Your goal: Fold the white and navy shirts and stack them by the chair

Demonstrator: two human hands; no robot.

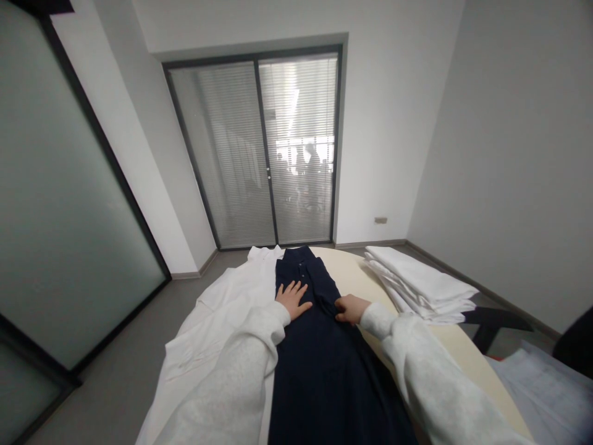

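Observation:
A navy blue shirt (324,377) with a collar and a row of small buttons lies lengthwise on the table, its collar at the far end. My left hand (293,299) rests flat on its upper front, fingers spread, close to the buttons. At the shirt's right side, my right hand (352,308) has its fingers closed on the edge of the navy fabric. A white shirt (231,303) lies spread along the left, touching the navy one; my left forearm covers part of it.
The cream table (345,259) has a rounded edge. A stack of folded white cloths (419,281) sits at its right side. Beyond the right edge are a dark chair part (498,321) and some whitish sheets (546,383). A glass door with blinds (222,161) stands behind.

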